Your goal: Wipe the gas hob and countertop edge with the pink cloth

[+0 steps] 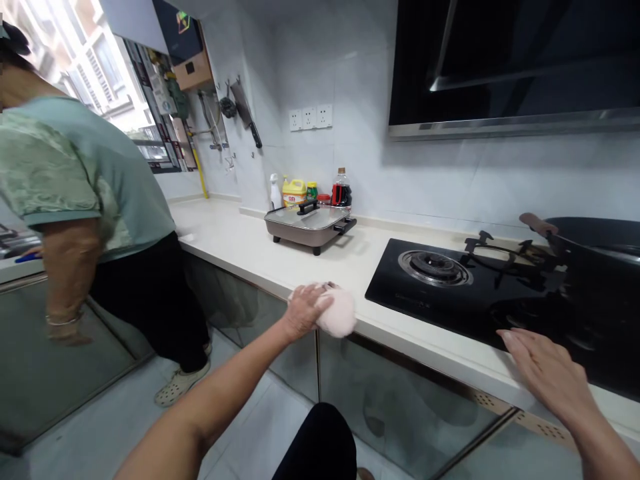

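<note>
My left hand [303, 312] grips a pale pink cloth [337, 313] at the front edge of the white countertop [235, 237]. Part of the cloth droops over that edge. On the right, my right hand [547, 370] lies with its fingers stretched out, holding nothing, by the front edge of the black gas cooktop [475, 300]. A burner [434, 267] shows on the cooktop's left side. Beyond my left hand stands a brown electric pan [305, 230] with a glass lid.
A dark pot [605, 240] and a loose black pan support [500, 257] sit on the cooktop. Behind the electric pan are a sauce bottle [342, 192] and a yellow jug [294, 192]. A cleaver [245, 113] hangs on the wall. Another person [100, 180] stands at left.
</note>
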`<state>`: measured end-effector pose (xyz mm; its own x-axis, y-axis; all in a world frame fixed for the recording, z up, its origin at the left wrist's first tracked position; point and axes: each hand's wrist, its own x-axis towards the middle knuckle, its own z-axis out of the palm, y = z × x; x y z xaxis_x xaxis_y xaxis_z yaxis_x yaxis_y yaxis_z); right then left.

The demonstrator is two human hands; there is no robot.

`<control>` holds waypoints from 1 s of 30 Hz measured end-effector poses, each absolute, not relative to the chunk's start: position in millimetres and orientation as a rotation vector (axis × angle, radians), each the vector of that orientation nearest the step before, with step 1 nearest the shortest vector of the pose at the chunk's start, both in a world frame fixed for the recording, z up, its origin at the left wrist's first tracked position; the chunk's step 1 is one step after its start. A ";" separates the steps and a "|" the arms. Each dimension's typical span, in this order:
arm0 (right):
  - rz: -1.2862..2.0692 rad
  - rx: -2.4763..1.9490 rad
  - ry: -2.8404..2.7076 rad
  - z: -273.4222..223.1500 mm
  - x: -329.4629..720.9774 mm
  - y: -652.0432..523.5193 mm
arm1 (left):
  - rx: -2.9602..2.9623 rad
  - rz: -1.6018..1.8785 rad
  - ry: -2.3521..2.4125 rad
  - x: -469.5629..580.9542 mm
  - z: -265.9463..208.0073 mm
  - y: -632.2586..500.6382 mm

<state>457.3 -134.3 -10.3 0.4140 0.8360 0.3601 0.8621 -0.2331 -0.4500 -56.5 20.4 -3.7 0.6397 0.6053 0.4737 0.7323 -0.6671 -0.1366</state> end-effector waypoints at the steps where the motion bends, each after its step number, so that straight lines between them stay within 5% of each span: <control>1: -0.068 -2.084 -1.442 -11.2 457.3 -133.6 | -2.526 -0.546 -1.118 -72.2 1.7 24.6; 9: -0.074 -2.043 -1.499 -18.9 457.3 -131.5 | -2.527 -0.239 -1.319 -86.0 40.8 30.6; 20: -0.098 -2.067 -1.492 -9.5 451.0 -130.8 | -2.529 -0.346 -1.841 -70.1 80.0 60.5; 30: -0.181 -1.914 -1.801 -23.7 497.2 -135.0 | -2.496 -0.325 -1.844 -70.8 71.0 27.9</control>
